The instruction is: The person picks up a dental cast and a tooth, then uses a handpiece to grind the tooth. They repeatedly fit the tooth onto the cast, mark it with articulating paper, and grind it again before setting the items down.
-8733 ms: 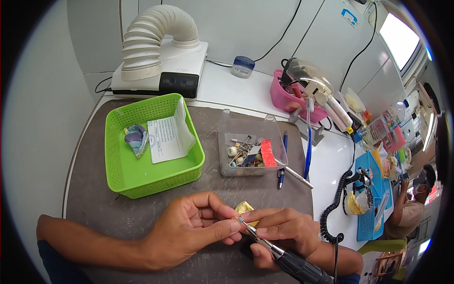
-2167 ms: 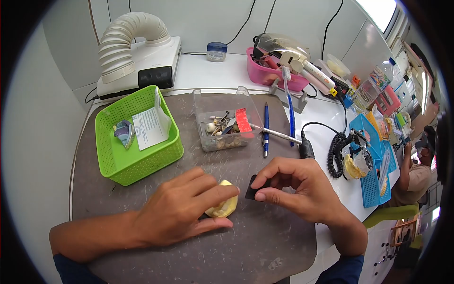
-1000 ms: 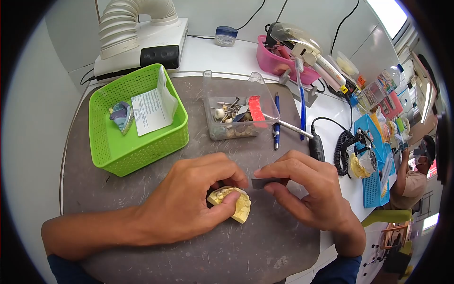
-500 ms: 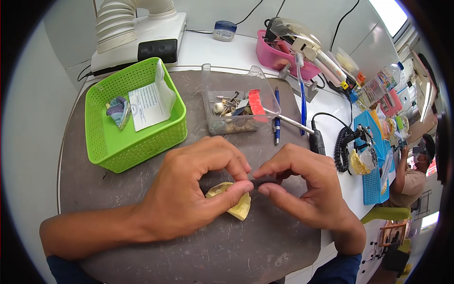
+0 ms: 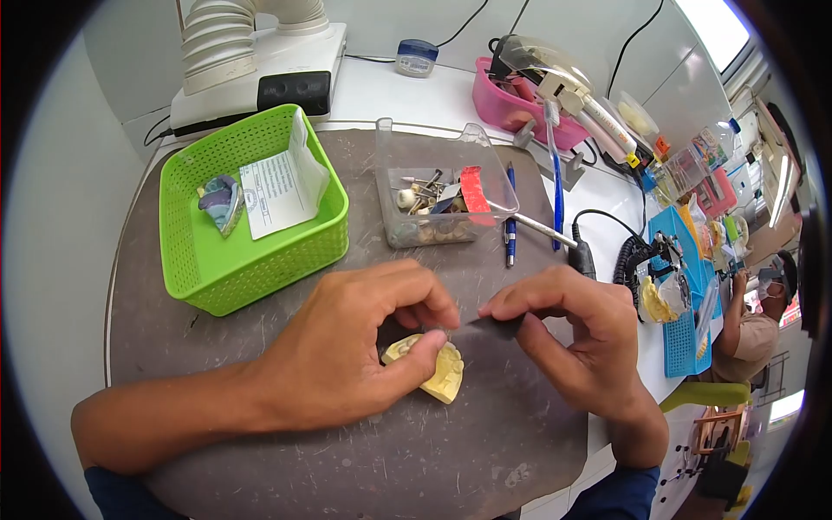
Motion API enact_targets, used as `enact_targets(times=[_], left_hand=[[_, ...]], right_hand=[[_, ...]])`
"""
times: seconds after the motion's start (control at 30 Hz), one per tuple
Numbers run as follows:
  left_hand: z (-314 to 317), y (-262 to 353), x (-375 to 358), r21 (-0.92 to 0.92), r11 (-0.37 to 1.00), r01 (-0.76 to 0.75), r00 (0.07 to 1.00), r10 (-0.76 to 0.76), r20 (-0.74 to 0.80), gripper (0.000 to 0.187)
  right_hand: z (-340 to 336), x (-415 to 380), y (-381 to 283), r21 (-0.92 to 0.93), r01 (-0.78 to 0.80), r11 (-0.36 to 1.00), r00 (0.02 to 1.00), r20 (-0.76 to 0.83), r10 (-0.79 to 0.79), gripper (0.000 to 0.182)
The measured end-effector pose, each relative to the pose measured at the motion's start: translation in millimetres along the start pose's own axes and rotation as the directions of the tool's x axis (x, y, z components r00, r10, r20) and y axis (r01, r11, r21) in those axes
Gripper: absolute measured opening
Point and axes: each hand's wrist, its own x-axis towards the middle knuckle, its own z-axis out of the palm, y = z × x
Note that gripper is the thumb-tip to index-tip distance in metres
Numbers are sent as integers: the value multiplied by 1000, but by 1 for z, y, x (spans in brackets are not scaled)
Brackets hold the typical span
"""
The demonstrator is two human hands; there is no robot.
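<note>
Squeezed between the thumb and fingers of the right hand (image 5: 507,322) is a small, dark sheet (image 5: 497,328) that looks like sandpaper. One end of it pokes out toward the left hand (image 5: 440,328). That hand's thumb and pointing finger curl close together at the tips. Something tiny may be there, but it is too small to make out, so I cannot tell if they are closed on it.

Just under the left hand, a yellow tooth model (image 5: 446,379) sits on the brown mat (image 5: 364,472). Behind the hands is a green basket (image 5: 260,270) with a printed paper (image 5: 279,198) and a purple and blue lump (image 5: 223,206) inside. Next to it is a clear box (image 5: 387,186) full of little grinding bits (image 5: 426,192), with a red strip (image 5: 473,191) at its front. A blue pen (image 5: 510,243) lies near the box's right side.
</note>
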Motion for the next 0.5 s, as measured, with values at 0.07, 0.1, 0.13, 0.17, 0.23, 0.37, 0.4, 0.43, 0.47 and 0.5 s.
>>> enact_targets(times=[0.07,0.1,0.13,0.17,0.23,0.37,0.4,0.43,0.47,0.5], left_hand=[[-2,0,0,63,997,-47,998,44,45,15],[-2,0,0,61,998,-31,998,27,60,15],[-2,1,0,59,998,-14,997,10,75,16],[-2,1,1,60,998,-15,997,10,76,16],[-2,0,1,114,991,-69,995,60,83,14],[-1,-1,2,109,992,-70,995,62,72,11],[-1,0,2,106,992,-64,996,57,71,10],[-1,0,1,102,993,-58,996,51,71,10],[-1,-1,1,102,993,-57,996,50,70,10],[-1,-1,1,92,994,-58,996,52,66,9]], right_hand=[[-1,1,-1,-32,41,999,999,6,-41,23],[-2,2,-2,-63,81,995,997,14,-81,26],[-3,3,-3,-64,82,995,997,13,-81,26],[-3,3,-4,-77,88,993,996,26,-86,26],[-5,4,-3,-90,94,992,995,38,-91,26],[-9,3,-1,-84,157,984,981,125,-145,25],[-9,3,-1,-83,165,983,979,136,-153,25],[-9,3,-1,-83,166,983,979,136,-153,25],[-9,2,-1,-70,160,985,978,144,-149,25],[-9,2,-1,-58,154,986,978,151,-144,25]])
